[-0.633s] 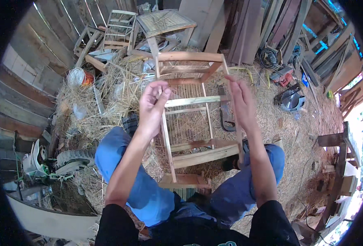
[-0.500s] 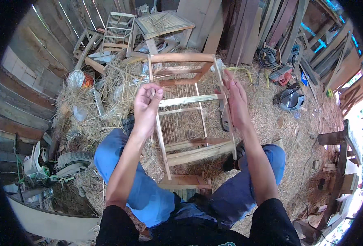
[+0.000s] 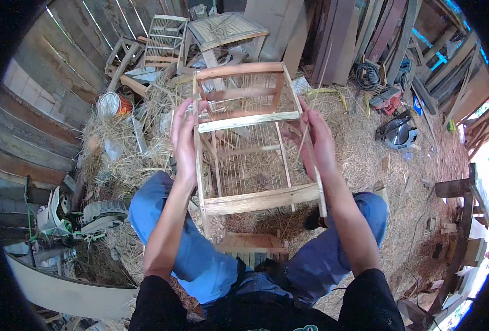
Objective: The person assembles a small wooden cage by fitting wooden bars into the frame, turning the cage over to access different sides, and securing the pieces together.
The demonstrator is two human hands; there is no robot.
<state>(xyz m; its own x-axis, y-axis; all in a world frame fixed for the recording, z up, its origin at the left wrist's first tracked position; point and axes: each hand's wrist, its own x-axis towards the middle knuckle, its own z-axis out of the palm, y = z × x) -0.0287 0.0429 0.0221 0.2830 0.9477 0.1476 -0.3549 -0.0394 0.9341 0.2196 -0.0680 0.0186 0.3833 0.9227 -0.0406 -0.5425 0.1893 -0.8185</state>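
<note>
Between my knees is a wooden cage frame (image 3: 250, 204) with pale rails, reddish-brown slats at its far end and rows of thin rods inside. My left hand (image 3: 185, 140) is closed around its left post, fingertips showing past the wood. On the opposite side my right hand (image 3: 320, 140) wraps the right post; its inner fingers are blurred behind the frame. A long thin stick (image 3: 325, 69) runs up from my right hand and reappears below the fingers, seemingly pinched there. Under the frame's near end sits a small slatted wooden piece (image 3: 252, 241).
Straw and shavings cover the floor. At the back stand another slatted frame (image 3: 165, 41), a low wooden table (image 3: 228, 30) and leaning planks (image 3: 332, 41). Far right lie a circular saw (image 3: 397, 131) and a coil of black cable (image 3: 367, 76). A reddish can (image 3: 124, 106) stands left.
The cage frame has tilted, its near rail rising and turning more level. My left hand shifted left and changed from a pinch to a wrap on the post. My right hand closed in on its post.
</note>
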